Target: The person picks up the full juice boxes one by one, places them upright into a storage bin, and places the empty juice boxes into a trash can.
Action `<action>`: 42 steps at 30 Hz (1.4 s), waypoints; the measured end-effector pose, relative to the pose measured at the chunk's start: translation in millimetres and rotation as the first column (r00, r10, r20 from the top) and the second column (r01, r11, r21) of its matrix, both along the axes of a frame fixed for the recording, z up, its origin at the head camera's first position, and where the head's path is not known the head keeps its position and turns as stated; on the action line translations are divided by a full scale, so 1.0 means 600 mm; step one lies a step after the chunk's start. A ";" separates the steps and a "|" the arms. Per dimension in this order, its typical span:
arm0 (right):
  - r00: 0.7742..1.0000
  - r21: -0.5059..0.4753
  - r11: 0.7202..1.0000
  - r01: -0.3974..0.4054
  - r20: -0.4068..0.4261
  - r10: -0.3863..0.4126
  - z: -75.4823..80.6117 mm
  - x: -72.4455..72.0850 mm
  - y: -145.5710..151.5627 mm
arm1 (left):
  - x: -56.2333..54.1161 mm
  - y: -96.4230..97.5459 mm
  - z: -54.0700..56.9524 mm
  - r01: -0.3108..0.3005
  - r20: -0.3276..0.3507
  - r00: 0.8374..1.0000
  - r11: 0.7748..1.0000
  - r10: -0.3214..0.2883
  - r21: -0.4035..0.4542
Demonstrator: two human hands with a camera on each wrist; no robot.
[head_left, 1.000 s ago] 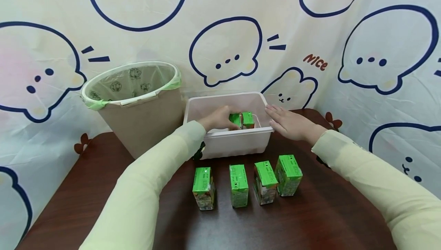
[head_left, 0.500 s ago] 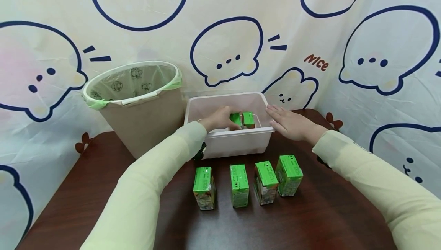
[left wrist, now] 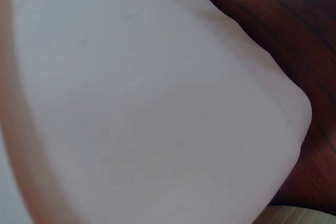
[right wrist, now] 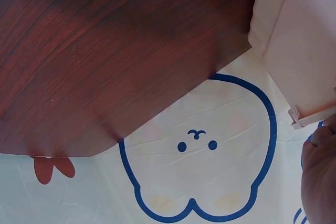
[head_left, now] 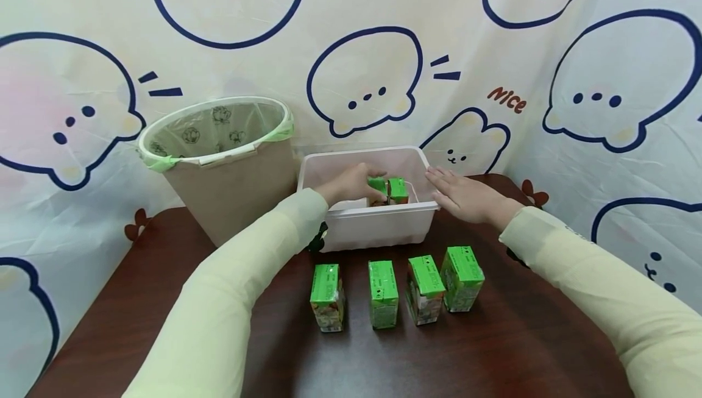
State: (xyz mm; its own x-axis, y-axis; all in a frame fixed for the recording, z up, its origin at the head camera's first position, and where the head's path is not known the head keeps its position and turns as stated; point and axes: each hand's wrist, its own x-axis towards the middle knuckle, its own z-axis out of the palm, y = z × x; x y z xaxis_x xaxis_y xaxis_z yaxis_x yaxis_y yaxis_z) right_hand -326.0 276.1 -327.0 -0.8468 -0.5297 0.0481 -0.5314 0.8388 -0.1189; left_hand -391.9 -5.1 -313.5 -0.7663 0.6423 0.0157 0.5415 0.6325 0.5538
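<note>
In the head view, my left hand reaches over the front rim of a pale pink plastic bin. Its thumb and fingers grip a small green-topped drink carton inside, partly covered by the hand. A second drink carton stands right beside it in the bin. My right hand lies with straight fingers against the bin's right rim. The left wrist view is filled by the bin's outer wall. At the right edge of the right wrist view, fingers show by the rim.
Several green-topped cartons stand in a loose row on the dark wooden table, in front of the bin. To the left is a tall beige trash can with a liner. A cartoon-printed curtain hangs behind.
The head view has shifted slightly, so everything appears a little further right. Both hands keep nearly the same places, the left at the carton and the right at the rim.
</note>
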 end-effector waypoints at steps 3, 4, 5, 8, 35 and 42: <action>1.000 0.002 1.000 -0.005 0.004 0.005 0.000 0.001 0.000 | 0.004 -0.006 0.007 0.006 -0.001 1.000 1.000 -0.006 0.017; 1.000 0.002 1.000 -0.007 0.005 0.007 0.000 0.001 0.000 | 0.006 -0.008 0.009 0.007 -0.004 1.000 1.000 -0.007 0.024; 1.000 0.004 1.000 -0.009 0.006 0.009 0.001 0.001 0.000 | 0.008 -0.010 0.012 0.007 -0.004 1.000 0.999 -0.007 0.033; 1.000 0.006 1.000 -0.013 0.004 0.013 0.000 0.000 0.000 | 0.016 -0.018 0.017 0.006 -0.009 1.000 0.998 -0.006 0.060; 1.000 0.010 1.000 -0.028 0.004 0.028 0.005 0.004 -0.004 | 0.132 -0.120 0.035 0.205 -0.228 0.966 0.893 -0.119 0.401; 1.000 -0.001 1.000 -0.026 -0.011 0.026 0.001 0.005 -0.003 | 0.163 -0.149 0.041 0.285 -0.238 0.951 0.853 -0.195 0.438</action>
